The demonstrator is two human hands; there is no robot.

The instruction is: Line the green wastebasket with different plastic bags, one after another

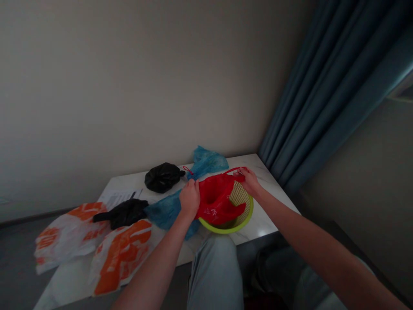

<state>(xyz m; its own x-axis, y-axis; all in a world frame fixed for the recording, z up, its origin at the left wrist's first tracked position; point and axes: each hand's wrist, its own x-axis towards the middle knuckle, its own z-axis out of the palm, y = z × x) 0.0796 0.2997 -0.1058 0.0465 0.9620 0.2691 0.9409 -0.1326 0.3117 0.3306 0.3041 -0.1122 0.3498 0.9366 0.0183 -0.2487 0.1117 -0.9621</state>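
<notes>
Forearms (159,258) lead to the left hand (189,198) and right hand (249,180), both pinching a red bag (219,206) over the green basket (226,231). Left of the basket lie a blue bag (165,210), a black bag (129,212) and, farthest, orange-printed bags (121,254).
</notes>
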